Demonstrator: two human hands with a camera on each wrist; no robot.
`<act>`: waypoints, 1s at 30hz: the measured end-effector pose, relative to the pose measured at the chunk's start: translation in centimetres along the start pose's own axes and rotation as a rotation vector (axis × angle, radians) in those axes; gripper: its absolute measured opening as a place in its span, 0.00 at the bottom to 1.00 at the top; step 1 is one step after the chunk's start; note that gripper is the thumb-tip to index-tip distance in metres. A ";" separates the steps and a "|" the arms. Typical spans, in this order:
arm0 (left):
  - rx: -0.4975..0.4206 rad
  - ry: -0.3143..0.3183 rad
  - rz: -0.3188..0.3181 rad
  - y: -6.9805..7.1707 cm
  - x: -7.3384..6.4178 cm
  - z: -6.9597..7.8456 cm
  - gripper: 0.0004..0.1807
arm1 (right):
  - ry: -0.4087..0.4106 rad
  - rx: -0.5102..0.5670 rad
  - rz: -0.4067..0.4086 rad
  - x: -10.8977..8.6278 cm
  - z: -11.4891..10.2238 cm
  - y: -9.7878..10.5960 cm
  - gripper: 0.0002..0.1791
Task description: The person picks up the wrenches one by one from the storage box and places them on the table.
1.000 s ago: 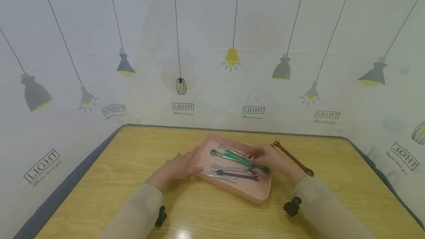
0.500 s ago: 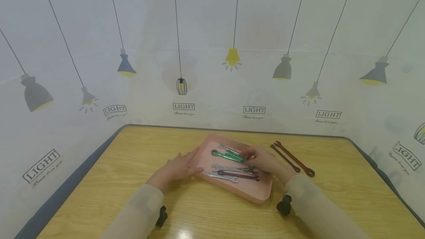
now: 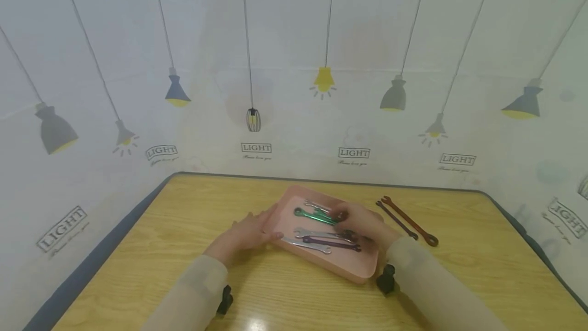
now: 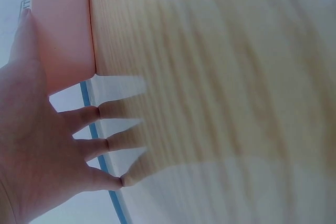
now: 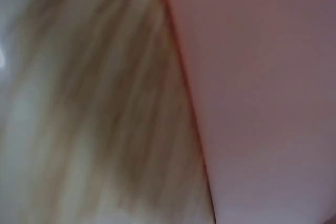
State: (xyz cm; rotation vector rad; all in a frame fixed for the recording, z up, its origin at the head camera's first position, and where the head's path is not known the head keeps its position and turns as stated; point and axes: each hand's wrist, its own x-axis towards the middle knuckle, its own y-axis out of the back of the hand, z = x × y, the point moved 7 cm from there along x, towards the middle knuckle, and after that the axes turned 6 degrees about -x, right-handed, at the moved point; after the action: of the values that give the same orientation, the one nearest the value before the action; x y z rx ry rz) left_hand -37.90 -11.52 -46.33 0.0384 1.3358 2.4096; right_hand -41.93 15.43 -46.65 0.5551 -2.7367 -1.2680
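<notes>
A pink tray (image 3: 321, 264) sits at an angle on the table, with several wrenches lying in it. My left hand (image 3: 250, 231) is at the tray's left end, thumb over the rim; in the left wrist view its other fingers are straight and spread, tips on the table. Inside the tray, my right hand (image 3: 363, 223) has thumb and fingers curled at a green wrench (image 3: 317, 217), pinching it and covering its right part. Below lie a silver wrench (image 3: 314, 233), a purple wrench (image 3: 331, 242) and another silver wrench (image 3: 312, 246). A small silver wrench (image 3: 314, 205) lies near the far rim.
Right of the tray, a dark purple wrench (image 3: 396, 218) and an orange-brown wrench (image 3: 411, 221) lie side by side on the wooden table (image 3: 285, 300). A wall covering printed with lamps (image 3: 324, 79) stands behind. The right wrist view shows only tray wall (image 5: 262, 103) and table.
My right hand has shifted left and down over the green wrench, covering its right end. The dark purple wrench outside the tray has come into view. My left hand stays at the rim.
</notes>
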 end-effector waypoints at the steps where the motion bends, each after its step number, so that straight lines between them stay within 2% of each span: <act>1: -0.002 -0.001 0.000 0.0 0.0 0.0 0.46 | 0.001 -0.005 0.002 0.0 0.0 0.0 0.20; 10: -0.005 0.009 -0.003 -0.1 0.1 0.0 0.46 | 0.025 -0.069 0.015 0.3 -0.3 -0.2 0.16; 19: -0.013 0.016 -0.008 -0.1 -0.1 0.2 0.46 | 0.159 -0.206 0.017 0.2 -1.2 -0.2 0.14; 25: -0.006 0.007 0.002 0.1 -0.1 0.2 0.45 | 0.150 -0.207 0.017 -0.1 -1.3 -0.1 0.14; 30: -0.006 -0.005 0.004 0.0 -0.1 0.2 0.46 | 0.083 -0.149 0.010 -0.2 -1.0 0.1 0.17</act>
State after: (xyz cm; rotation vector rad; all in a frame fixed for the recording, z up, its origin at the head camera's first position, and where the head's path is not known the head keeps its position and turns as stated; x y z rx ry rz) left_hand -37.80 -11.39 -46.24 0.0453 1.3280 2.4155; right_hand -41.58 14.85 -45.92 0.5649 -2.5489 -1.3980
